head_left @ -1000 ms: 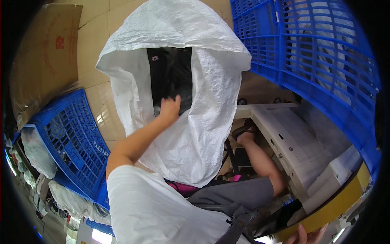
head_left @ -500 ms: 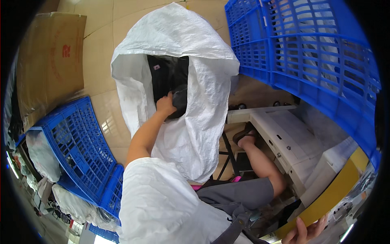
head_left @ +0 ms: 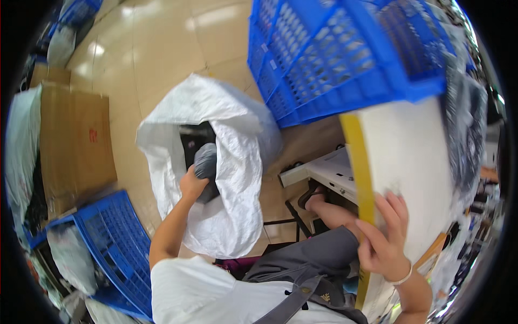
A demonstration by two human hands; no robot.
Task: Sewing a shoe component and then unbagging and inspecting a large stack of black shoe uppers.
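A big white woven sack (head_left: 237, 183) stands with its mouth wide apart on the floor in front of me. Dark packed goods (head_left: 195, 141) show inside it. My left hand (head_left: 193, 184) reaches over the mouth, its fingers closed round a dark grey, shiny bundle (head_left: 206, 161); the bundle's exact kind is unclear. On the right, my right hand (head_left: 387, 237) is at the yellow-edged side of a white tabletop (head_left: 415, 167), fingers stretched and apart, holding nothing. A light bracelet circles that wrist.
Blue plastic crates (head_left: 324, 70) stand beyond the sack to the right; another blue crate (head_left: 116, 237) is at my left. Behind that is a large cardboard box (head_left: 75, 146). Dark goods in clear plastic (head_left: 467, 129) lie along the table's far side. A pale cabinet (head_left: 329, 170) sits under the tabletop.
My view has swung right. My left hand now grips the grey bundle and has raised it in the sack's mouth. My right hand has come further into view along the table edge.
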